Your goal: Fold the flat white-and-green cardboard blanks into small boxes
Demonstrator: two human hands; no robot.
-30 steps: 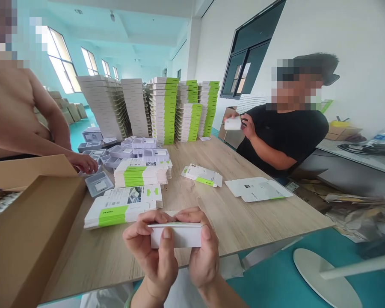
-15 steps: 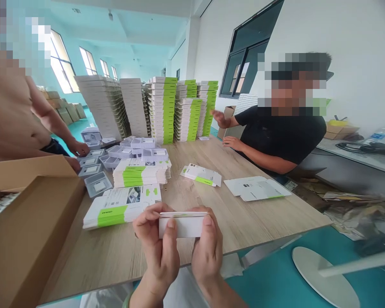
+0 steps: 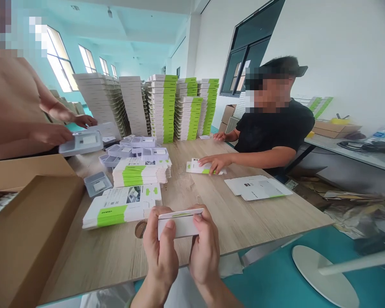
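My left hand (image 3: 160, 252) and right hand (image 3: 205, 252) are curled in, pinching a small white carton (image 3: 179, 224) between thumbs and fingers at its short ends. I'm holding it just above the table (image 3: 83, 265), near the front edge and just beside a stack of green-banded cartons (image 3: 122, 212). It looks light and fairly stiff, but thin card could dent and its smooth coating may slip. I'd grip the ends, with gentle pressure.

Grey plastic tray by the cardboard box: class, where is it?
In the head view, the grey plastic tray lies on the wooden table's left, between the brown cardboard box and the green-banded white carton stack.
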